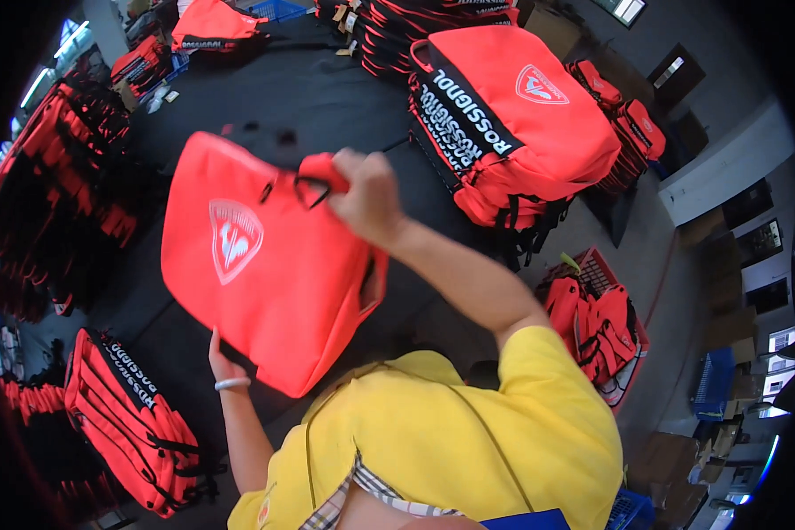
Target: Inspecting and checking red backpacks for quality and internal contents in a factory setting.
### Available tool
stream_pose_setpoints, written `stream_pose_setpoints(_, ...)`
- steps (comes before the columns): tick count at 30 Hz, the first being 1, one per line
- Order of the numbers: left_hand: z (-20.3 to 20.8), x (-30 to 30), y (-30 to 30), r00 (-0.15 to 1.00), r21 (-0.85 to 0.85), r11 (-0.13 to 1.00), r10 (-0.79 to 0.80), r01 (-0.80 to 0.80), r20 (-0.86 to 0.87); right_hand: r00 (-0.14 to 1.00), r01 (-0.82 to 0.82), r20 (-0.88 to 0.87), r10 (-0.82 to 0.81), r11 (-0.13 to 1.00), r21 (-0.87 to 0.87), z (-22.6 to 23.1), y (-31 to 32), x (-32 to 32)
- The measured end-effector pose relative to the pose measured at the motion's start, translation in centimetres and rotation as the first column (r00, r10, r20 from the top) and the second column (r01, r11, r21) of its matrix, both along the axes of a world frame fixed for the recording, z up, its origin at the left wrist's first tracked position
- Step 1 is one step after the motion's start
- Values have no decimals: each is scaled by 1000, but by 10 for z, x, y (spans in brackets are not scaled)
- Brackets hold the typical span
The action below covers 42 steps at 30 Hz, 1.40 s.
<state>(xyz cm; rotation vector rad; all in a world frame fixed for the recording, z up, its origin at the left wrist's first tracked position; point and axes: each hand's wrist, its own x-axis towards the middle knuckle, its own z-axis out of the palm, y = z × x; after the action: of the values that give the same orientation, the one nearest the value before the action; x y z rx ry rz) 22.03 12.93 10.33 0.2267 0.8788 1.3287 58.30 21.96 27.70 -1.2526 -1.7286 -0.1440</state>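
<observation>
dark cloth-look tabletop (185,110) under 1 red bag (278,287), boxy, smooth fabric; emblem up, long axis slanting far-left to near-right. r. hand (367,199) at bag's far-right corner, fingers curled, pinching fabric; l. hand (224,362) at its near-left edge, fingers mostly hidden, can't tell. 1 bag stack (556,132) right of it, 1 plastic lattice crate (599,270) near-right.

Grey floor (667,353), bright windows (782,339), tube lights (71,40)
</observation>
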Motion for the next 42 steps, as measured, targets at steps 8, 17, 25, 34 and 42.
stream_pose_setpoints(8, 187, 210, 95, 885, 791, 567, -460, 229, 73, 977, 203, -30, -213, 863, 463, 218, -110, 279)
stream_pose_setpoints(17, 376, 452, 6, 926, 969, -92, -286, 228, -244, 882, 384, 50, -469, 775, 502, 233, -181, 260)
stream_pose_setpoints(25, 348, 477, -53, 895, 923, -331, -325, 195, -306, 858, 482, 131, -497, 866, 132, 140, -248, 180)
stream_pose_setpoints(34, 355, 509, -4, 917, 918, 44, 44, 394, -396, 887, 461, 127, -444, 843, -278, 143, -231, 311)
stream_pose_setpoints(42, 197, 525, 204, 632, 222, 613, -607, 758, -482, 915, 309, -14, -402, 726, -615, 138, -15, 584)
